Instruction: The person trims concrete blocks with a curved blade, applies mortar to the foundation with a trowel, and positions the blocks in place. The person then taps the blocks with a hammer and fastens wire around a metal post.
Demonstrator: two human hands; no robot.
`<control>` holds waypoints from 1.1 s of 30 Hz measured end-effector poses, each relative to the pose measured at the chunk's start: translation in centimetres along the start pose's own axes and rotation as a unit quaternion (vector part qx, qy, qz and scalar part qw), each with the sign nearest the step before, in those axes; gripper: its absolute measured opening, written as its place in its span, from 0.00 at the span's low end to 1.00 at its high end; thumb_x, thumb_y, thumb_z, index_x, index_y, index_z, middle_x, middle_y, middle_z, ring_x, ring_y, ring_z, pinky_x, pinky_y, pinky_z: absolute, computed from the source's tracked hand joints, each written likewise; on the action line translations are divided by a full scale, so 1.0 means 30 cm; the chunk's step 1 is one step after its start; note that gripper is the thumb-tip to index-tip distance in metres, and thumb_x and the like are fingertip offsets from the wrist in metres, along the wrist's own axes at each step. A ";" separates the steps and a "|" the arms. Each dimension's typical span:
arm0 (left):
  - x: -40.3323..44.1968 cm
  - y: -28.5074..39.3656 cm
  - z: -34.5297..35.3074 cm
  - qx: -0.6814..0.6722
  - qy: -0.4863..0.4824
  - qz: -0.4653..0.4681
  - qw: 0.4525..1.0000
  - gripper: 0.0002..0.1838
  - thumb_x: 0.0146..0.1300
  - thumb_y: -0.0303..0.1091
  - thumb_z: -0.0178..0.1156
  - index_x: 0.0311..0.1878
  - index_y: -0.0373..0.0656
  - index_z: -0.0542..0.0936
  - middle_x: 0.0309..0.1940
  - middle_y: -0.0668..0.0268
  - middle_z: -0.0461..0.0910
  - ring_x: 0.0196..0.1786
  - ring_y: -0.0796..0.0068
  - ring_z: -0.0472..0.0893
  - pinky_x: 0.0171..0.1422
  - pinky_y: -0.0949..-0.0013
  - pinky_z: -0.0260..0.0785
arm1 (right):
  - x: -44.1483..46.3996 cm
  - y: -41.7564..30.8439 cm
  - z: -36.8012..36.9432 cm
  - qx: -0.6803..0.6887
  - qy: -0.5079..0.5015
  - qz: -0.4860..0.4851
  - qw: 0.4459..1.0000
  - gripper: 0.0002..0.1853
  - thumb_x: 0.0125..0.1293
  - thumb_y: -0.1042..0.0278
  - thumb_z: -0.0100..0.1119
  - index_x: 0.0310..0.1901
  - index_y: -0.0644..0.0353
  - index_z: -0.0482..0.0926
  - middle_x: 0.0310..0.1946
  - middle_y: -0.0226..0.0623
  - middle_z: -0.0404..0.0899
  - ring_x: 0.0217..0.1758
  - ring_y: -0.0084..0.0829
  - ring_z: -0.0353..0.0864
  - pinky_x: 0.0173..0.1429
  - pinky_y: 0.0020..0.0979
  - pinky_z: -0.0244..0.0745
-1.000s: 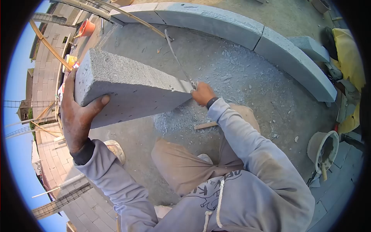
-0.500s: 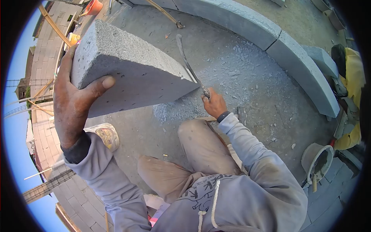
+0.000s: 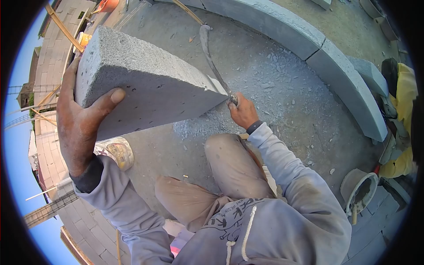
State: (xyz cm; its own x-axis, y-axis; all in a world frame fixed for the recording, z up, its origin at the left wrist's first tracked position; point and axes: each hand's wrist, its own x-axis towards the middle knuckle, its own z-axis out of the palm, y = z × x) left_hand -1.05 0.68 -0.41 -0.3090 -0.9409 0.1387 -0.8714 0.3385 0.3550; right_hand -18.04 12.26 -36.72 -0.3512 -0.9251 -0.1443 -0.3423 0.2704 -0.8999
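Note:
A large grey lightweight concrete block (image 3: 150,95) stands tilted in front of me, its far lower end down among chips on the floor. My left hand (image 3: 81,115) grips its upper left end, thumb on the near face and fingers over the far edge. In my right hand (image 3: 244,112) is the handle of a machete (image 3: 212,64) with a long, curved, dusty blade. The blade points up and away, close to the block's right end, where the edge looks freshly chipped. Whether blade and block touch, I cannot tell.
Grey chips (image 3: 274,75) litter the floor beyond the block. A low curved block wall (image 3: 342,84) runs across the far right. To the right stands a mortar-stained bucket (image 3: 353,185); a white tub (image 3: 119,152) sits below my left hand. Yellow cloth (image 3: 404,92) lies at far right.
The machete blade has swung up slightly and turned, showing more of its flat side. My right hand has shifted a little. My left hand still holds the block, which sits slightly lower in view.

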 end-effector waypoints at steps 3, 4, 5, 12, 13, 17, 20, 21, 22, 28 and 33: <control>0.004 0.007 -0.006 0.014 0.002 -0.008 1.000 0.58 0.37 0.64 0.71 0.68 0.33 0.66 0.48 0.41 0.77 0.47 0.51 0.83 0.52 0.54 0.75 | -0.021 -0.055 0.026 0.096 0.072 0.016 0.993 0.11 0.61 0.66 0.59 0.41 0.63 0.73 0.29 0.59 0.80 0.37 0.63 0.79 0.42 0.55 0.73; 0.002 0.008 -0.007 0.010 0.004 -0.006 1.000 0.58 0.37 0.64 0.71 0.68 0.33 0.66 0.48 0.41 0.77 0.46 0.51 0.83 0.52 0.54 0.75 | -0.017 0.001 0.067 0.042 0.058 0.025 0.997 0.11 0.61 0.66 0.59 0.41 0.63 0.73 0.29 0.58 0.79 0.36 0.62 0.80 0.41 0.55 0.72; -0.001 0.008 -0.003 0.003 0.006 -0.002 1.000 0.58 0.37 0.64 0.71 0.68 0.33 0.66 0.48 0.41 0.77 0.46 0.51 0.83 0.52 0.54 0.75 | -0.011 0.110 0.139 -0.014 0.047 0.034 0.998 0.10 0.61 0.67 0.59 0.40 0.62 0.73 0.28 0.57 0.79 0.35 0.62 0.80 0.39 0.54 0.72; -0.005 0.005 0.010 0.004 0.015 -0.001 1.000 0.57 0.37 0.64 0.71 0.68 0.34 0.67 0.45 0.41 0.78 0.43 0.52 0.83 0.50 0.54 0.76 | -0.015 -0.016 0.036 0.012 0.021 0.030 0.999 0.12 0.61 0.67 0.59 0.43 0.61 0.72 0.30 0.58 0.80 0.38 0.62 0.80 0.41 0.54 0.73; -0.003 0.000 0.007 0.008 0.017 0.001 1.000 0.57 0.37 0.64 0.71 0.67 0.34 0.67 0.45 0.41 0.78 0.43 0.52 0.84 0.50 0.54 0.76 | -0.014 -0.037 0.027 0.021 0.022 0.028 0.999 0.13 0.61 0.66 0.60 0.43 0.62 0.72 0.31 0.59 0.80 0.39 0.62 0.80 0.43 0.55 0.73; -0.016 0.020 0.010 -0.010 0.017 0.002 1.000 0.58 0.37 0.63 0.72 0.68 0.34 0.67 0.44 0.41 0.78 0.43 0.51 0.84 0.49 0.54 0.76 | -0.009 0.099 0.123 -0.065 -0.015 0.075 0.995 0.13 0.60 0.66 0.59 0.45 0.61 0.73 0.34 0.60 0.81 0.42 0.60 0.81 0.47 0.53 0.74; -0.013 -0.004 0.010 0.027 0.041 0.034 0.998 0.57 0.37 0.63 0.72 0.68 0.33 0.66 0.44 0.41 0.78 0.42 0.49 0.84 0.49 0.54 0.77 | 0.044 0.234 0.143 -0.076 -0.024 0.068 0.994 0.13 0.60 0.65 0.59 0.44 0.62 0.73 0.34 0.59 0.81 0.42 0.60 0.81 0.47 0.53 0.75; -0.008 0.001 0.010 0.011 0.039 0.026 0.999 0.57 0.37 0.63 0.72 0.68 0.33 0.66 0.44 0.41 0.78 0.42 0.49 0.84 0.49 0.54 0.77 | 0.042 0.254 0.137 -0.058 -0.030 0.060 0.996 0.14 0.60 0.65 0.59 0.44 0.63 0.72 0.34 0.60 0.81 0.41 0.60 0.81 0.46 0.54 0.75; -0.015 0.010 0.012 -0.005 0.028 0.011 1.000 0.57 0.38 0.63 0.72 0.68 0.33 0.66 0.44 0.41 0.78 0.42 0.49 0.84 0.50 0.54 0.77 | 0.036 0.194 0.104 -0.036 -0.022 0.063 0.997 0.13 0.60 0.65 0.59 0.44 0.63 0.74 0.35 0.60 0.81 0.42 0.61 0.81 0.47 0.54 0.75; -0.015 0.013 0.005 0.003 0.020 -0.003 1.000 0.57 0.38 0.63 0.72 0.68 0.32 0.66 0.44 0.42 0.79 0.43 0.50 0.84 0.50 0.53 0.76 | 0.063 -0.022 0.047 0.064 0.037 0.037 0.997 0.13 0.61 0.66 0.59 0.45 0.62 0.75 0.36 0.58 0.81 0.44 0.59 0.80 0.49 0.49 0.75; -0.018 0.001 0.014 0.028 0.046 0.026 0.998 0.57 0.38 0.63 0.71 0.67 0.33 0.67 0.44 0.42 0.78 0.44 0.50 0.83 0.50 0.53 0.76 | 0.126 0.179 0.140 -0.082 -0.040 0.073 0.993 0.14 0.60 0.66 0.59 0.44 0.65 0.75 0.37 0.61 0.81 0.44 0.61 0.80 0.50 0.52 0.74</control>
State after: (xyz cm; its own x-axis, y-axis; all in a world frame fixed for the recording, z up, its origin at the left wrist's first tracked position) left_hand -1.06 1.20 -0.87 -0.3206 -0.9161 0.2407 -0.8759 0.3835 0.2927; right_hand -17.55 9.09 -43.83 -0.3390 -0.8892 -0.3073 -0.4331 0.4375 -0.7881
